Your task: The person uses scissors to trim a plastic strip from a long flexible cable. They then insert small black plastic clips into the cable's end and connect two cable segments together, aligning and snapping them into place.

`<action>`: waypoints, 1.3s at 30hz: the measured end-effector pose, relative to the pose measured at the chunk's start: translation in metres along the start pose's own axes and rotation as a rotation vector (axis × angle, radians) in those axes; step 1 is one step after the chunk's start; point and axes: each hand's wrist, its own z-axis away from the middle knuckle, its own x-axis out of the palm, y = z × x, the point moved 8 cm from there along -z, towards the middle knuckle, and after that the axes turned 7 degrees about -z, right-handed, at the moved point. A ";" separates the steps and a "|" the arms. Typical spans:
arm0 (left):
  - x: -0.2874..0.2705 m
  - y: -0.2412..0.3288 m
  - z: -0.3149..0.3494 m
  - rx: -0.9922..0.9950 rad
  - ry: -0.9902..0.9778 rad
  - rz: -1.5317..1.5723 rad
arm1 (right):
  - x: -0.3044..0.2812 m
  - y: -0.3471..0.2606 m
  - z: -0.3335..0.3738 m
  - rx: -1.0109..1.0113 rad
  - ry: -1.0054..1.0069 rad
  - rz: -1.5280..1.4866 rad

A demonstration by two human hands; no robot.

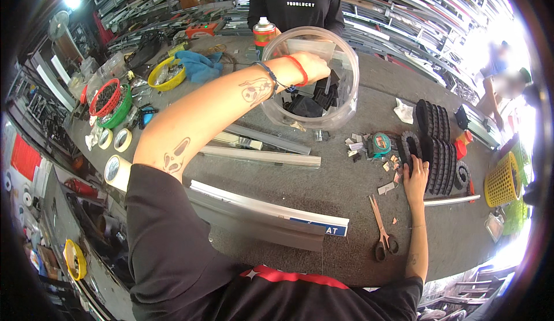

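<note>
My left arm reaches out over the workbench, and my left hand (312, 67) is inside the mouth of a large clear plastic tub (348, 104). Its fingers curl downward; what they grip, if anything, is hidden. Black flat plastic pieces (306, 105) lie in the bottom of the tub. On the right, my right hand (415, 181) rests flat on the bench with fingers stretched out and apart. Its fingertips are beside a curved grey ribbed strip (410, 144) and rows of black ribbed strips (441, 162). Scissors (381, 231) with black handles lie left of my right forearm.
Long metal profiles (271, 208) lie across the bench before me. A teal tape measure (381, 144) sits among small scraps. A spray can (264, 35) stands behind the tub, near a person in black (296, 4). Tape rolls (118, 171), baskets (167, 74) and a blue cloth (199, 66) are left.
</note>
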 end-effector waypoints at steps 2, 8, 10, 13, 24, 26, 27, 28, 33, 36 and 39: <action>0.000 0.003 -0.003 0.011 -0.018 -0.009 | 0.001 0.001 0.000 0.012 -0.008 0.003; 0.004 0.007 -0.010 0.064 0.023 0.015 | 0.001 0.001 0.000 0.011 -0.007 -0.007; -0.002 0.011 -0.012 0.101 0.197 -0.035 | 0.000 0.000 0.000 0.001 0.001 -0.006; -0.012 0.022 -0.006 0.173 0.463 -0.122 | 0.000 -0.002 0.000 -0.003 -0.004 -0.003; -0.014 0.047 0.001 0.297 0.132 -0.165 | 0.001 0.003 0.000 0.011 0.035 0.003; -0.019 0.031 -0.001 0.185 0.104 0.083 | 0.001 0.004 0.000 0.018 0.035 -0.005; -0.026 0.026 0.000 0.215 0.143 0.164 | 0.000 0.003 0.001 0.002 0.045 -0.007; -0.032 0.020 -0.001 0.248 0.181 0.244 | 0.000 0.004 0.001 0.002 0.050 0.000; -0.035 -0.021 -0.026 0.184 0.022 0.281 | 0.000 0.006 0.001 0.021 0.041 -0.013; -0.036 -0.058 -0.034 -0.027 -0.051 0.371 | -0.001 0.007 0.002 0.021 0.050 -0.037; -0.056 -0.082 -0.030 -0.057 0.156 0.342 | -0.006 0.017 0.003 0.119 0.086 -0.165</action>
